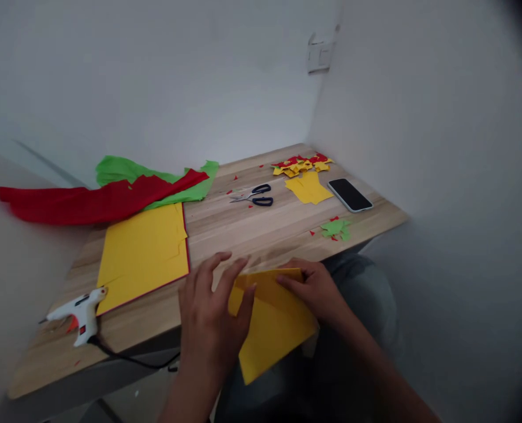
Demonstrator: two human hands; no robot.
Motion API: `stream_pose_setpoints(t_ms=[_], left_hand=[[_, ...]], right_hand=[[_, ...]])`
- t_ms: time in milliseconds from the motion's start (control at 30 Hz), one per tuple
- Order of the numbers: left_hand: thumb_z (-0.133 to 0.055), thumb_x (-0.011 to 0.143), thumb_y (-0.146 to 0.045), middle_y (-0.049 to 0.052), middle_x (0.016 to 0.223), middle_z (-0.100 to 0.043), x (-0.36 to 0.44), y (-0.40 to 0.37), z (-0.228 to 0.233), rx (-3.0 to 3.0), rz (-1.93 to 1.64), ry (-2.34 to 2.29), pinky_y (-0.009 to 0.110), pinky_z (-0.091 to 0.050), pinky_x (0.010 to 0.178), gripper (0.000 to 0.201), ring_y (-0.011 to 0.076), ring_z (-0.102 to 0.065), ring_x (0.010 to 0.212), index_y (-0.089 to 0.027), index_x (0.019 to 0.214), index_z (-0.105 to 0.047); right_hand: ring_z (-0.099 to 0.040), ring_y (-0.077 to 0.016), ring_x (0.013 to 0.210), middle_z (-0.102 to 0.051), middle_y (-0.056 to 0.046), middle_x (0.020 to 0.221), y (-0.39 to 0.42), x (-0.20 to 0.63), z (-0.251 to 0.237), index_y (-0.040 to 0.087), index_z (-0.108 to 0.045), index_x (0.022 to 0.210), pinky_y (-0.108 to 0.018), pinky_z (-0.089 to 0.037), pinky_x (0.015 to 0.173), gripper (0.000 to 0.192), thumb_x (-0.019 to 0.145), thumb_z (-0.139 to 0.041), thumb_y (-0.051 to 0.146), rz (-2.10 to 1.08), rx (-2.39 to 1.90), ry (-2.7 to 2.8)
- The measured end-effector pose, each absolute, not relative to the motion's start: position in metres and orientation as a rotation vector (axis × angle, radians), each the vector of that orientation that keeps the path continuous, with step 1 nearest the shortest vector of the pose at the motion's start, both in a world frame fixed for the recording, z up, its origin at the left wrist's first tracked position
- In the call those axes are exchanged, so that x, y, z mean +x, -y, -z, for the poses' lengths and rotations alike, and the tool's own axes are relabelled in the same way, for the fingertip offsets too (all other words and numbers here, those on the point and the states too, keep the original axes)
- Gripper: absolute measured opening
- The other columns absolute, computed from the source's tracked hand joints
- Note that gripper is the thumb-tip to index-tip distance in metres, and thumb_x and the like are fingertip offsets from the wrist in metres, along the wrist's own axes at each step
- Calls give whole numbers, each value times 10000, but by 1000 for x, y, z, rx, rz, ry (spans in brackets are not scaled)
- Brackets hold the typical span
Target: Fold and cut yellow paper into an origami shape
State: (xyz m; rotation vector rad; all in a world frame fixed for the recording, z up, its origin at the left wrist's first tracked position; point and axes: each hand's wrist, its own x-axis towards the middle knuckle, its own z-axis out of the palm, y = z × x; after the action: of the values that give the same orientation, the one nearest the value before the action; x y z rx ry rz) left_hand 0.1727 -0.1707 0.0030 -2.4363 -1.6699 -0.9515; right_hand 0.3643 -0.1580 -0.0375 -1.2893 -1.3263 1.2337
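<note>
A yellow paper sheet (pixel 275 323) lies at the near edge of the wooden table (pixel 252 226) and hangs off it toward my lap. My left hand (pixel 212 311) rests flat on the sheet's left part, fingers spread and pointing away from me. My right hand (pixel 311 288) pinches the sheet's top edge at its right side, fingertips on the fold. Both hands touch the same sheet.
A stack of yellow sheets (pixel 143 254) lies at left, with red paper (pixel 89 201) and green paper (pixel 155 176) behind it. A white glue gun (pixel 79 314) sits at the near left. Scissors (pixel 256 195), a phone (pixel 350 194), yellow cut pieces (pixel 309 188), mixed scraps (pixel 301 164) and green bits (pixel 337 229) lie farther back.
</note>
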Motion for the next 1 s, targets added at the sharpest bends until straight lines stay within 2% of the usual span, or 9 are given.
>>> stream_pose_setpoints(t_ms=[67, 133, 200, 300, 400, 500, 567, 667, 1000], left_hand=[[-646, 868, -308, 91, 1241, -670, 170, 163, -17, -2685, 927, 1637, 528, -406, 1030, 335, 302, -588, 1158, -274, 1201, -648], [-637, 876, -331, 59, 1097, -736, 174, 154, -24, -2998, 926, 1787, 419, -501, 896, 292, 244, -667, 985, -269, 1160, -667], [-603, 897, -355, 39, 937, -755, 178, 147, -24, -3091, 1026, 2087, 316, -518, 725, 210, 196, -677, 807, -242, 1042, -705], [-609, 882, -424, 17, 752, -702, 180, 144, -20, -2884, 1367, 2459, 235, -445, 567, 246, 152, -612, 654, -198, 827, -689], [-652, 839, -465, -24, 624, -594, 178, 145, -21, -2780, 1651, 2653, 187, -359, 479, 303, 102, -512, 540, -183, 733, -625], [-677, 819, -440, -41, 597, -559, 179, 146, -28, -2889, 1710, 2695, 172, -351, 469, 275, 87, -485, 517, -186, 735, -615], [-706, 795, -407, -28, 635, -600, 183, 147, -34, -3052, 1581, 2670, 176, -384, 481, 230, 97, -521, 547, -190, 751, -645], [-719, 785, -406, -19, 610, -603, 187, 148, -41, -3104, 1389, 2659, 174, -366, 445, 247, 99, -521, 530, -189, 677, -668], [-737, 759, -531, 38, 639, -698, 173, 148, -43, -2794, 1709, 2948, 224, -467, 430, 339, 165, -643, 524, -196, 727, -695]], right_hand=[[-616, -177, 743, -686, -2, 747, 154, 370, 20, 186, -716, 770, -273, -452, 654, 107, 788, -687, 288, -1214, -1280, 1553], [-596, -164, 714, -671, 12, 718, 152, 369, 6, 190, -696, 761, -257, -422, 619, 79, 780, -688, 267, -1196, -1269, 1675], [-569, -151, 687, -650, 20, 699, 151, 368, -3, 189, -669, 746, -247, -394, 590, 97, 777, -694, 278, -1160, -1285, 1701], [-552, -140, 665, -652, 16, 711, 154, 370, -8, 190, -660, 757, -247, -397, 584, 124, 803, -671, 305, -1162, -1324, 1602], [-570, -140, 643, -682, 8, 710, 158, 375, -7, 192, -678, 748, -251, -418, 576, 148, 802, -670, 330, -1208, -1342, 1488], [-591, -145, 630, -707, 5, 686, 162, 378, -10, 200, -702, 712, -257, -427, 571, 156, 785, -698, 338, -1193, -1354, 1481], [-611, -150, 632, -726, 8, 687, 163, 378, -14, 215, -727, 718, -263, -432, 572, 133, 792, -700, 322, -1194, -1341, 1514], [-645, -159, 669, -755, 15, 739, 165, 378, -21, 244, -751, 766, -276, -452, 600, 94, 811, -690, 300, -1178, -1322, 1587], [-644, -157, 631, -732, 27, 697, 175, 383, -36, 250, -701, 713, -272, -423, 553, 98, 800, -709, 294, -1044, -1423, 1704]])
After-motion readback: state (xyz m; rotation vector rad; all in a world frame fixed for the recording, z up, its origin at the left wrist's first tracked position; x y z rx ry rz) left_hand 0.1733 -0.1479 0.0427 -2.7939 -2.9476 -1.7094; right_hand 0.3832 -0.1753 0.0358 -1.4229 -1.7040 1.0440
